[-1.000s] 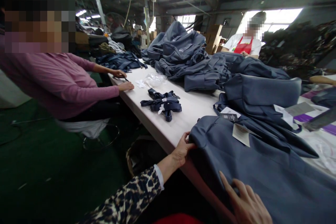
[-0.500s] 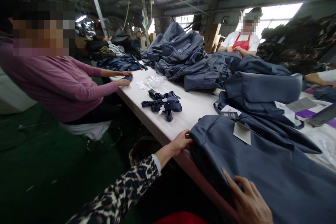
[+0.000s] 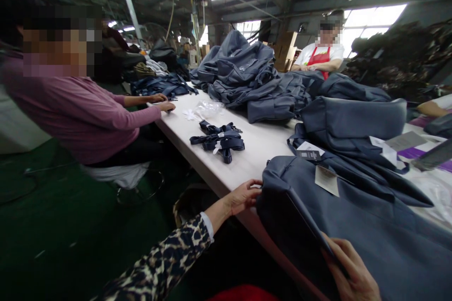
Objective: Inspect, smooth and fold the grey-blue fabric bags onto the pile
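Observation:
A large grey-blue bag (image 3: 370, 235) lies at the near edge of the white table (image 3: 254, 150), with white paper hang tags (image 3: 326, 179) on top. My left hand (image 3: 243, 196), in a leopard-print sleeve, pinches the bag's near left corner. My right hand (image 3: 353, 270) grips the bag's front edge at the bottom of the view and has it lifted, showing the dark underside.
A bundle of navy straps (image 3: 219, 140) lies mid-table, beyond it a heap of grey bags (image 3: 254, 80) and a clear plastic wrapper (image 3: 208, 108). A person in a pink top (image 3: 81, 113) sits at the left. A person in a red apron (image 3: 319, 59) stands at the far end.
My right hand went from lying flat on the bag to gripping its front edge and lifting it. My left hand kept its hold on the corner. The seated person's hands shifted slightly.

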`<move>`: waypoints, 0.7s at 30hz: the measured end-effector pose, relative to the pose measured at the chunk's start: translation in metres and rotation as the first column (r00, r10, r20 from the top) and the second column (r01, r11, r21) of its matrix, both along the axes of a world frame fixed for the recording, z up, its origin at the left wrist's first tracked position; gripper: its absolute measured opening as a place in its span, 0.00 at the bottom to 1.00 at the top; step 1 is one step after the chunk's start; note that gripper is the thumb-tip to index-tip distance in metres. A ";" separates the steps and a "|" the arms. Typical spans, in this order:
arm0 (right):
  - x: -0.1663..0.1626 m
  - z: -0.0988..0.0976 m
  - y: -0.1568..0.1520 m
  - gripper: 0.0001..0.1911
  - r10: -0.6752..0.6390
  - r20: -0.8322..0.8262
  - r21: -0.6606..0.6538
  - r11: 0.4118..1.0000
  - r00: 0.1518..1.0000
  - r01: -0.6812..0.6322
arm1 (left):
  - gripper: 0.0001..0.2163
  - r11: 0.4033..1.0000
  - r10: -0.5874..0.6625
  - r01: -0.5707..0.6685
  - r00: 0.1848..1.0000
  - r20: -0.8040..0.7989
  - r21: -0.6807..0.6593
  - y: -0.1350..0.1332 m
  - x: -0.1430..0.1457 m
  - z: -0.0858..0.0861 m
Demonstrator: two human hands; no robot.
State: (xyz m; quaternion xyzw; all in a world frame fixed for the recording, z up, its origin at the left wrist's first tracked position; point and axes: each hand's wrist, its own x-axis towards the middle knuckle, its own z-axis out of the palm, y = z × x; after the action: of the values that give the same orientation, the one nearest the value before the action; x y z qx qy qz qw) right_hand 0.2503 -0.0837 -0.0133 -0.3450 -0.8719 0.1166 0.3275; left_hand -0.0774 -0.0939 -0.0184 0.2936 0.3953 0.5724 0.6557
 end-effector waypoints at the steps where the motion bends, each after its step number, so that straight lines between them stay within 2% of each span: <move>1: 0.000 -0.002 0.000 0.17 0.005 0.017 0.026 1.000 1.000 -0.006 | 0.24 1.000 0.018 -0.018 0.999 -0.035 0.010 0.000 0.000 0.001; 4: 0.000 -0.006 -0.001 0.17 0.015 0.065 0.120 0.993 0.998 -0.023 | 0.24 0.997 0.074 -0.072 0.965 -0.253 0.018 0.002 -0.004 0.005; 7: 0.000 -0.009 -0.002 0.19 0.021 0.106 0.193 0.980 0.994 -0.041 | 0.29 0.998 -0.002 -0.025 0.911 -0.412 -0.060 0.008 -0.011 0.010; 11: -0.001 -0.015 -0.004 0.21 0.025 0.164 0.250 0.966 0.986 -0.066 | 0.33 0.978 -0.192 0.137 0.889 -0.415 -0.160 0.021 -0.022 0.023; 16: -0.004 -0.020 -0.009 0.23 -0.016 0.210 0.312 0.949 0.978 -0.052 | 0.25 0.954 -0.290 0.226 0.863 -0.413 -0.197 0.030 -0.031 0.046; 21: -0.003 -0.022 -0.009 0.24 -0.015 0.214 0.333 0.941 0.977 -0.058 | 0.21 0.913 -0.392 0.310 0.843 -0.367 -0.264 0.034 -0.029 0.049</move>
State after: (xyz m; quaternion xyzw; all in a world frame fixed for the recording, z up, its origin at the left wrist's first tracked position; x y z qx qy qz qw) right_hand 0.2469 -0.0932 -0.0352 -0.2847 -0.9126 -0.0687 0.2852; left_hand -0.1063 -0.0598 0.0307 0.4098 0.5179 0.3254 0.6767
